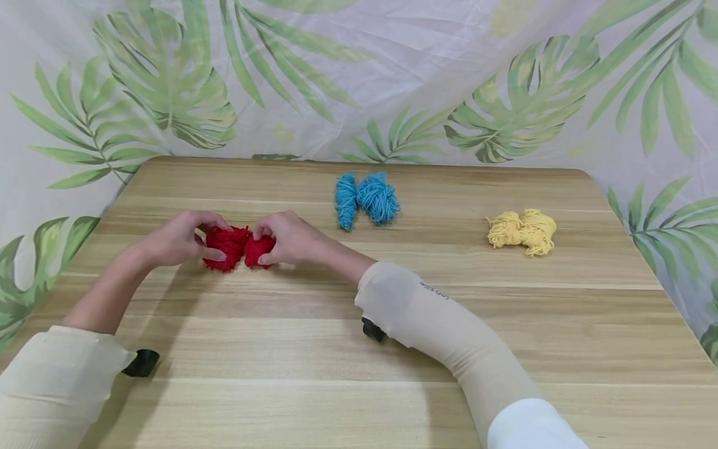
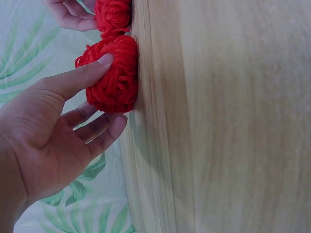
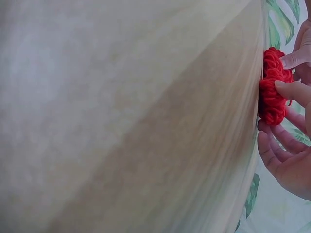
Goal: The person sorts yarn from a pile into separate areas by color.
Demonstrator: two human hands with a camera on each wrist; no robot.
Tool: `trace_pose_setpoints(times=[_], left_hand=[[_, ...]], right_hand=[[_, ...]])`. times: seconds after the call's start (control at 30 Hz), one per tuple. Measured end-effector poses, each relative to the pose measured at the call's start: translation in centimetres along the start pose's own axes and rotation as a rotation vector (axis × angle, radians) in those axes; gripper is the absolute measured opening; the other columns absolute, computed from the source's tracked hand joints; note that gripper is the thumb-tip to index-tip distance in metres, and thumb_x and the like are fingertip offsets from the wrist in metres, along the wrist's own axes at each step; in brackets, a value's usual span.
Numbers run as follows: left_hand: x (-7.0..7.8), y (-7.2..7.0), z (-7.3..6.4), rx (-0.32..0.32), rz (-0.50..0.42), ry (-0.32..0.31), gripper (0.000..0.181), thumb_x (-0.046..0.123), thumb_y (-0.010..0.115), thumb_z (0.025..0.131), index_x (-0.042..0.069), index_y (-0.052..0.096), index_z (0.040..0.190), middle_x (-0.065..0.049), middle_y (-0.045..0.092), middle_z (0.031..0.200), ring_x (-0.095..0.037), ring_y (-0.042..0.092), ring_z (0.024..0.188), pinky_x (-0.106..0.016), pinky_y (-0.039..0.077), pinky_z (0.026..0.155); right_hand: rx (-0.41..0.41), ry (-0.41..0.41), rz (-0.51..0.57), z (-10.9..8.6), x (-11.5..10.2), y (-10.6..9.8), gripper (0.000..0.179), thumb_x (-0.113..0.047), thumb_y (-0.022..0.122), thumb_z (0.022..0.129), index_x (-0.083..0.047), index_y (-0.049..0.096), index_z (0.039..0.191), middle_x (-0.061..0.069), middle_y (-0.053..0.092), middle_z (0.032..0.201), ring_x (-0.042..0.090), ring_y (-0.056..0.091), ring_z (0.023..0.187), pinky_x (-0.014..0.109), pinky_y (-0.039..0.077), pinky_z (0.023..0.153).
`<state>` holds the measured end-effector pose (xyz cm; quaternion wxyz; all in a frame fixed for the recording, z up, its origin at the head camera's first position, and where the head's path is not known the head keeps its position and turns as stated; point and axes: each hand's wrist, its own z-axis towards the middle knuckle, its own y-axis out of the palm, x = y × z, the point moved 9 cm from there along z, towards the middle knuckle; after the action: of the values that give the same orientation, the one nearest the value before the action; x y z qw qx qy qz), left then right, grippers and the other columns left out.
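Observation:
Two bundles of red yarn lie side by side on the left part of the table, close together or touching. My left hand (image 1: 175, 240) holds the left red yarn bundle (image 1: 231, 242) between thumb and fingers; in the left wrist view its thumb lies across the front of that bundle (image 2: 119, 82). From the other side, my right hand (image 1: 294, 237) pinches the smaller right red yarn bundle (image 1: 255, 251). In the right wrist view the right hand (image 3: 294, 170) has its thumb on the red yarn (image 3: 272, 104), with fingers beneath.
Two blue yarn bundles (image 1: 378, 198) sit near the table's back edge, one narrow and one rounder. Toward the right lies a pair of pale yellow yarn bundles (image 1: 536, 232). The wooden table (image 1: 426, 349) ends at a leaf-printed cloth (image 1: 404, 75) behind it.

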<state>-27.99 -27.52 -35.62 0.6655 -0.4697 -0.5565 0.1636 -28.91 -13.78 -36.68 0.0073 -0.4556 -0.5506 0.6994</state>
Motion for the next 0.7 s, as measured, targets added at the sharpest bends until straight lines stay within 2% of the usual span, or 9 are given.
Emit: trace_pose_setpoints(times=[0.17, 0.27, 0.4, 0.53, 0.7], left_hand=[[0.0, -0.1, 0.0, -0.007, -0.02, -0.002, 0.037, 0.0, 0.09, 0.077, -0.003, 0.071, 0.108, -0.009, 0.071, 0.096, -0.013, 0.062, 0.086, -0.026, 0.057, 0.07], [-0.1, -0.1, 0.1, -0.015, -0.03, -0.007, 0.038, -0.001, 0.09, 0.076, -0.004, 0.071, 0.109, -0.01, 0.071, 0.096, -0.014, 0.062, 0.086, -0.027, 0.058, 0.068], [-0.1, 0.0, 0.0, -0.035, -0.018, -0.027, 0.041, 0.0, 0.09, 0.077, -0.005, 0.07, 0.112, -0.01, 0.071, 0.098, -0.018, 0.062, 0.089, -0.027, 0.058, 0.068], [-0.2, 0.0, 0.0, -0.058, -0.008, -0.059, 0.047, 0.005, 0.09, 0.079, -0.007, 0.068, 0.118, -0.012, 0.068, 0.104, -0.022, 0.06, 0.092, -0.027, 0.056, 0.067], [0.2, -0.3, -0.2, -0.059, 0.036, -0.05, 0.051, 0.011, 0.09, 0.08, -0.006, 0.067, 0.123, -0.014, 0.067, 0.114, -0.025, 0.059, 0.101, -0.041, 0.056, 0.083]], right_hand=[[-0.014, -0.005, 0.007, -0.3, 0.1, 0.0, 0.038, -0.026, 0.084, 0.089, -0.009, 0.07, 0.121, 0.003, 0.07, 0.116, 0.012, 0.06, 0.105, 0.017, 0.047, 0.087], [-0.024, -0.001, 0.022, -0.7, 0.3, -0.2, 0.042, -0.026, 0.084, 0.089, -0.011, 0.069, 0.125, 0.004, 0.069, 0.122, 0.013, 0.061, 0.106, 0.019, 0.048, 0.088], [-0.039, 0.031, 0.05, -1.8, 0.8, -0.8, 0.045, -0.024, 0.083, 0.091, -0.012, 0.066, 0.131, 0.006, 0.065, 0.128, 0.017, 0.063, 0.107, 0.022, 0.05, 0.089], [-0.039, 0.068, 0.061, -3.3, 1.7, -2.0, 0.05, -0.023, 0.081, 0.093, -0.009, 0.063, 0.138, 0.009, 0.063, 0.133, 0.021, 0.063, 0.114, 0.025, 0.051, 0.092], [-0.022, 0.07, 0.042, -5.4, 3.0, -3.6, 0.048, -0.022, 0.079, 0.094, -0.006, 0.064, 0.136, 0.011, 0.065, 0.132, 0.024, 0.065, 0.115, 0.029, 0.053, 0.094]])
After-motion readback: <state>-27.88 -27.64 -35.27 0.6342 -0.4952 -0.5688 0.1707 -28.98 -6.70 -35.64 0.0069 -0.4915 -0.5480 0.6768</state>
